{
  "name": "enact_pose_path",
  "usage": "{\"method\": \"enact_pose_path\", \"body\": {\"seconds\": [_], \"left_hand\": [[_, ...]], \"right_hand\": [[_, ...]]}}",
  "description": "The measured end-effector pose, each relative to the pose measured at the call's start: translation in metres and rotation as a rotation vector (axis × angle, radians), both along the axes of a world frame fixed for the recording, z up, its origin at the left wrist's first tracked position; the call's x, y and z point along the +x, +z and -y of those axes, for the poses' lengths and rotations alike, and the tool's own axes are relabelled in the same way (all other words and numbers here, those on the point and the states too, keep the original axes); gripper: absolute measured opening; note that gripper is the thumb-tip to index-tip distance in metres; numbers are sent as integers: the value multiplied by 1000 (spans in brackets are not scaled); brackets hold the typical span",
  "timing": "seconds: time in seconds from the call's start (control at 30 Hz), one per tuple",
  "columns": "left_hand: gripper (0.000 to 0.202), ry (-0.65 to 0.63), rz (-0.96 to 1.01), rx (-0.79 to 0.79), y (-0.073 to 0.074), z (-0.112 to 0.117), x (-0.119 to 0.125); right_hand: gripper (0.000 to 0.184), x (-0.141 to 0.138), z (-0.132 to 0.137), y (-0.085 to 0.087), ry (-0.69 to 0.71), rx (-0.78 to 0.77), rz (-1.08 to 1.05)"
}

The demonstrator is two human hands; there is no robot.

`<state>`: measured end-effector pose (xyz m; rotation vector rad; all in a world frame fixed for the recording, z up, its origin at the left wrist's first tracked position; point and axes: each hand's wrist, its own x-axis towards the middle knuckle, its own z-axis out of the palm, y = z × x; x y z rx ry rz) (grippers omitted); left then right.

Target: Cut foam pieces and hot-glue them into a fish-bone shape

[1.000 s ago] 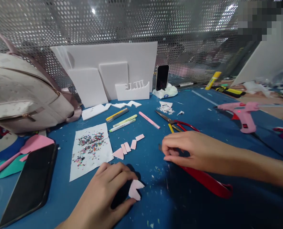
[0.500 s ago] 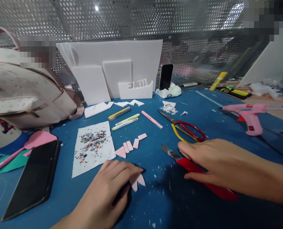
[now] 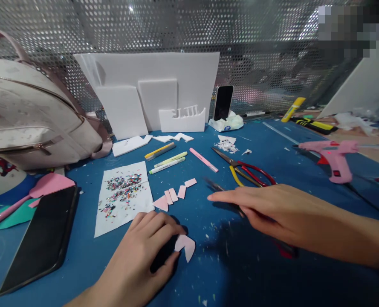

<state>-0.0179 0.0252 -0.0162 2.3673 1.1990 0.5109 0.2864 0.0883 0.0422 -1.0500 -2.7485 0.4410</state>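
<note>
On the blue table, my left hand (image 3: 151, 251) has its thumb and index fingertip at the left edge of a small notched pink foam piece (image 3: 188, 246), pinching it. My right hand (image 3: 266, 209) grips a red-handled craft knife (image 3: 284, 248), smeared by motion, its index finger stretched out beside the blade. The hand covers most of the handle. Beyond my left hand lie several cut pink pieces (image 3: 173, 195). Scissors (image 3: 256, 172) with red and yellow handles lie just past my right hand.
A paper with glitter bits (image 3: 125, 198) and a black phone (image 3: 42, 238) lie left. Markers (image 3: 170, 160) and white foam boards (image 3: 122, 113) are farther back. A pink glue gun (image 3: 334, 157) stands right, a backpack (image 3: 39, 115) far left.
The pink piece has turned under my left fingers, its notch now facing lower left. My right hand has shifted the knife, bringing the blade farther left and away from me.
</note>
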Motion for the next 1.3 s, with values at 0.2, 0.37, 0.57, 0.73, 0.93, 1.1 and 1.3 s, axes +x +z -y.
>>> {"method": "enact_pose_path", "body": {"seconds": [0.2,0.37,0.57,0.73,0.93,1.1,1.3], "left_hand": [[37,-12,100,-2,-2,-1,-2],[30,-5,107,-12,-3,-4,-3],[34,-22,15,166,4,-1,-14],[56,254,-325,346,12,15,-71],[67,568,-394,359,12,20,-126],[72,579,-407,304,6,23,-126],[69,596,-314,354,1,20,-124]], "right_hand": [[29,-14,-8,0,-3,-551,-304],[34,-26,-9,-30,41,-849,-607],[34,-23,-13,-49,131,-709,-617],[33,4,-11,-34,123,-557,-403],[32,23,-12,-37,18,-429,-329],[35,23,-13,-40,-28,-455,-340],[40,22,-4,-34,-80,-415,-301]]}}
